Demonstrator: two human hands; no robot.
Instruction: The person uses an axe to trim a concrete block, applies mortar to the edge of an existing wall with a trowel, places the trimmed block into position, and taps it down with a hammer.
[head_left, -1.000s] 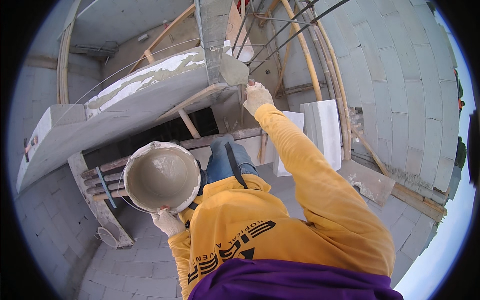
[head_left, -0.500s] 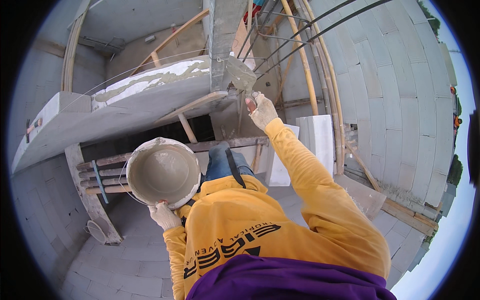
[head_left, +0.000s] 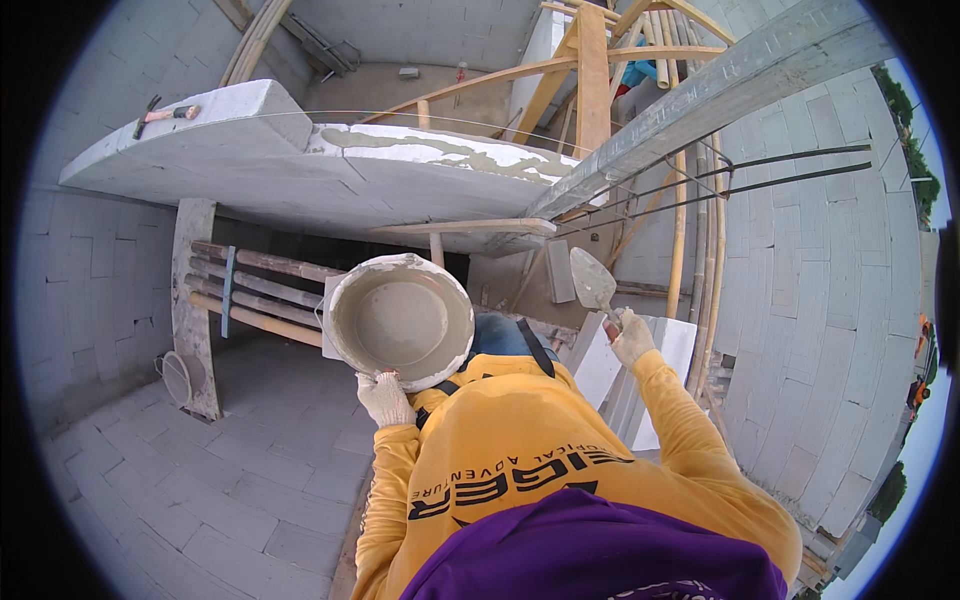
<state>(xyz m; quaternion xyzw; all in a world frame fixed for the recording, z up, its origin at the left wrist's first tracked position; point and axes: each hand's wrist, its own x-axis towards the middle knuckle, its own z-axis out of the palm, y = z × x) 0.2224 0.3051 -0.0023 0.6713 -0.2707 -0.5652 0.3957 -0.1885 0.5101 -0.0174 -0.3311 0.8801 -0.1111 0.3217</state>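
My left hand (head_left: 387, 400), in a knitted white glove, is closed on the near rim of a round bucket (head_left: 345, 318). A coat of grey mortar (head_left: 400, 312) lines its inside and bottom. Out to the right, my gloved right hand (head_left: 633, 338) is wrapped round the handle of a trowel (head_left: 593, 279). The trowel's pointed blade is smeared with grey and points away from me. Beyond the bucket runs a white block wall (head_left: 360, 180), with wet mortar (head_left: 440, 150) spread unevenly along its top.
A hammer (head_left: 166, 116) lies on the wall's left block. A long metal beam (head_left: 700, 95) slants across at upper right, near thin steel rods (head_left: 790, 180). Poles (head_left: 265, 312) lie stacked at left; white blocks (head_left: 660, 375) stand beside my right arm. A second bucket (head_left: 176, 378) sits lower left.
My right hand has drawn the trowel back from beside the metal beam, toward me. The view has shifted, so the wall and bucket appear farther right. The left hand keeps its hold.
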